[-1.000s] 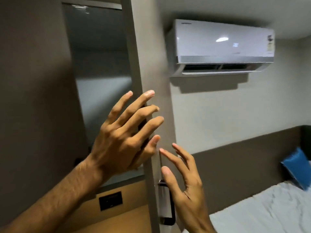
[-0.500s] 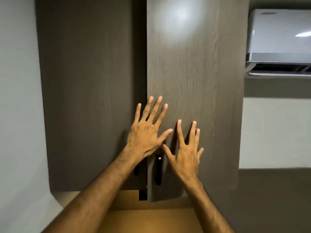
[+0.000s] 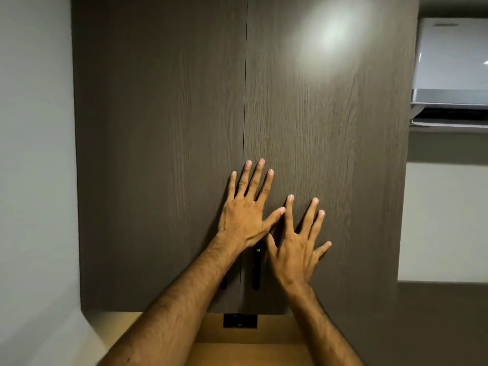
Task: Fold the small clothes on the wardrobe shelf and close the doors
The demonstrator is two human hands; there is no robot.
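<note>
Two dark wood-grain wardrobe doors fill the view, the left door (image 3: 158, 154) and the right door (image 3: 330, 141), meeting flush at a thin vertical seam. My left hand (image 3: 245, 215) lies flat with fingers spread, over the seam and mostly on the right door. My right hand (image 3: 295, 244) rests flat with fingers spread on the right door, just below and right of the left hand. A black door handle (image 3: 256, 268) shows between my wrists; a second handle (image 3: 224, 283) peeks out under my left forearm. The clothes and the shelf are hidden behind the doors.
A white air conditioner (image 3: 451, 70) hangs on the wall at upper right. Below the doors is a light wooden panel (image 3: 272, 328) with a black socket plate (image 3: 239, 320). A pale wall (image 3: 34, 154) stands to the left.
The right door has swung from open to flush with the left door, and the gap at the seam has gone. Both hands went from reaching in mid-air to lying flat on the doors.
</note>
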